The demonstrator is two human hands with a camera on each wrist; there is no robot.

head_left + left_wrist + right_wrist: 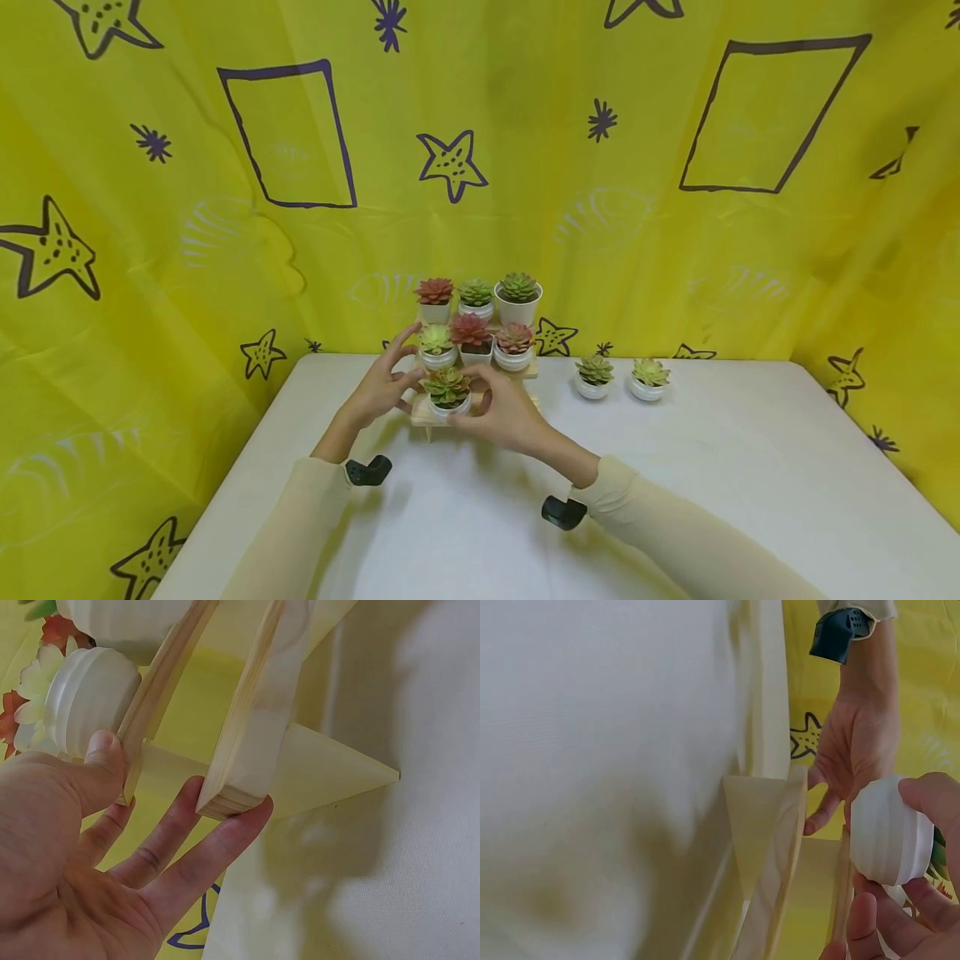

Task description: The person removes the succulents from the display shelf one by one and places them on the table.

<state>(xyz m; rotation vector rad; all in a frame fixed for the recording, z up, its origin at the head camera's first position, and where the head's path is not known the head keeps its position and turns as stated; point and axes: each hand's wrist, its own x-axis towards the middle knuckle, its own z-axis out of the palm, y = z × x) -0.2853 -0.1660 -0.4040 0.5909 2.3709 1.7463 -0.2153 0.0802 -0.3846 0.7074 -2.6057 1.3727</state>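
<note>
Here, a red-tipped green succulent in a ribbed white pot [447,390] is at the front of a stepped wooden stand [531,369], over the left part of its lowest board [422,412]. The plant is upright, rosette up and base down, so its axis runs vertically. Whether the base rests on the wood or hangs just above it is hard to tell, since fingers and foliage cover the contact.

The stand's long axis runs left to right, roughly along the table's back edge, its steps descending toward the person. A triangular leg [330,769] supports it.

The right hand [506,408] is closed in to the pot's width, thumb on one side and fingertips on the other, pinching the white wall. The left hand [381,390] grips the stand's left end with fingers partly spread: the thumb and one finger are about the end of the middle board [166,682], and two other fingertips touch the end of the lowest one.

Behind, the middle step bears a pale green succulent [436,339], a red one in a square pot [472,331] and a pinkish-red one [514,340]. Three more succulents stand on the top row. Two small potted green succulents, one darker [594,372] and one yellower [649,373], sit well apart to the right on the white table [720,483].
</note>
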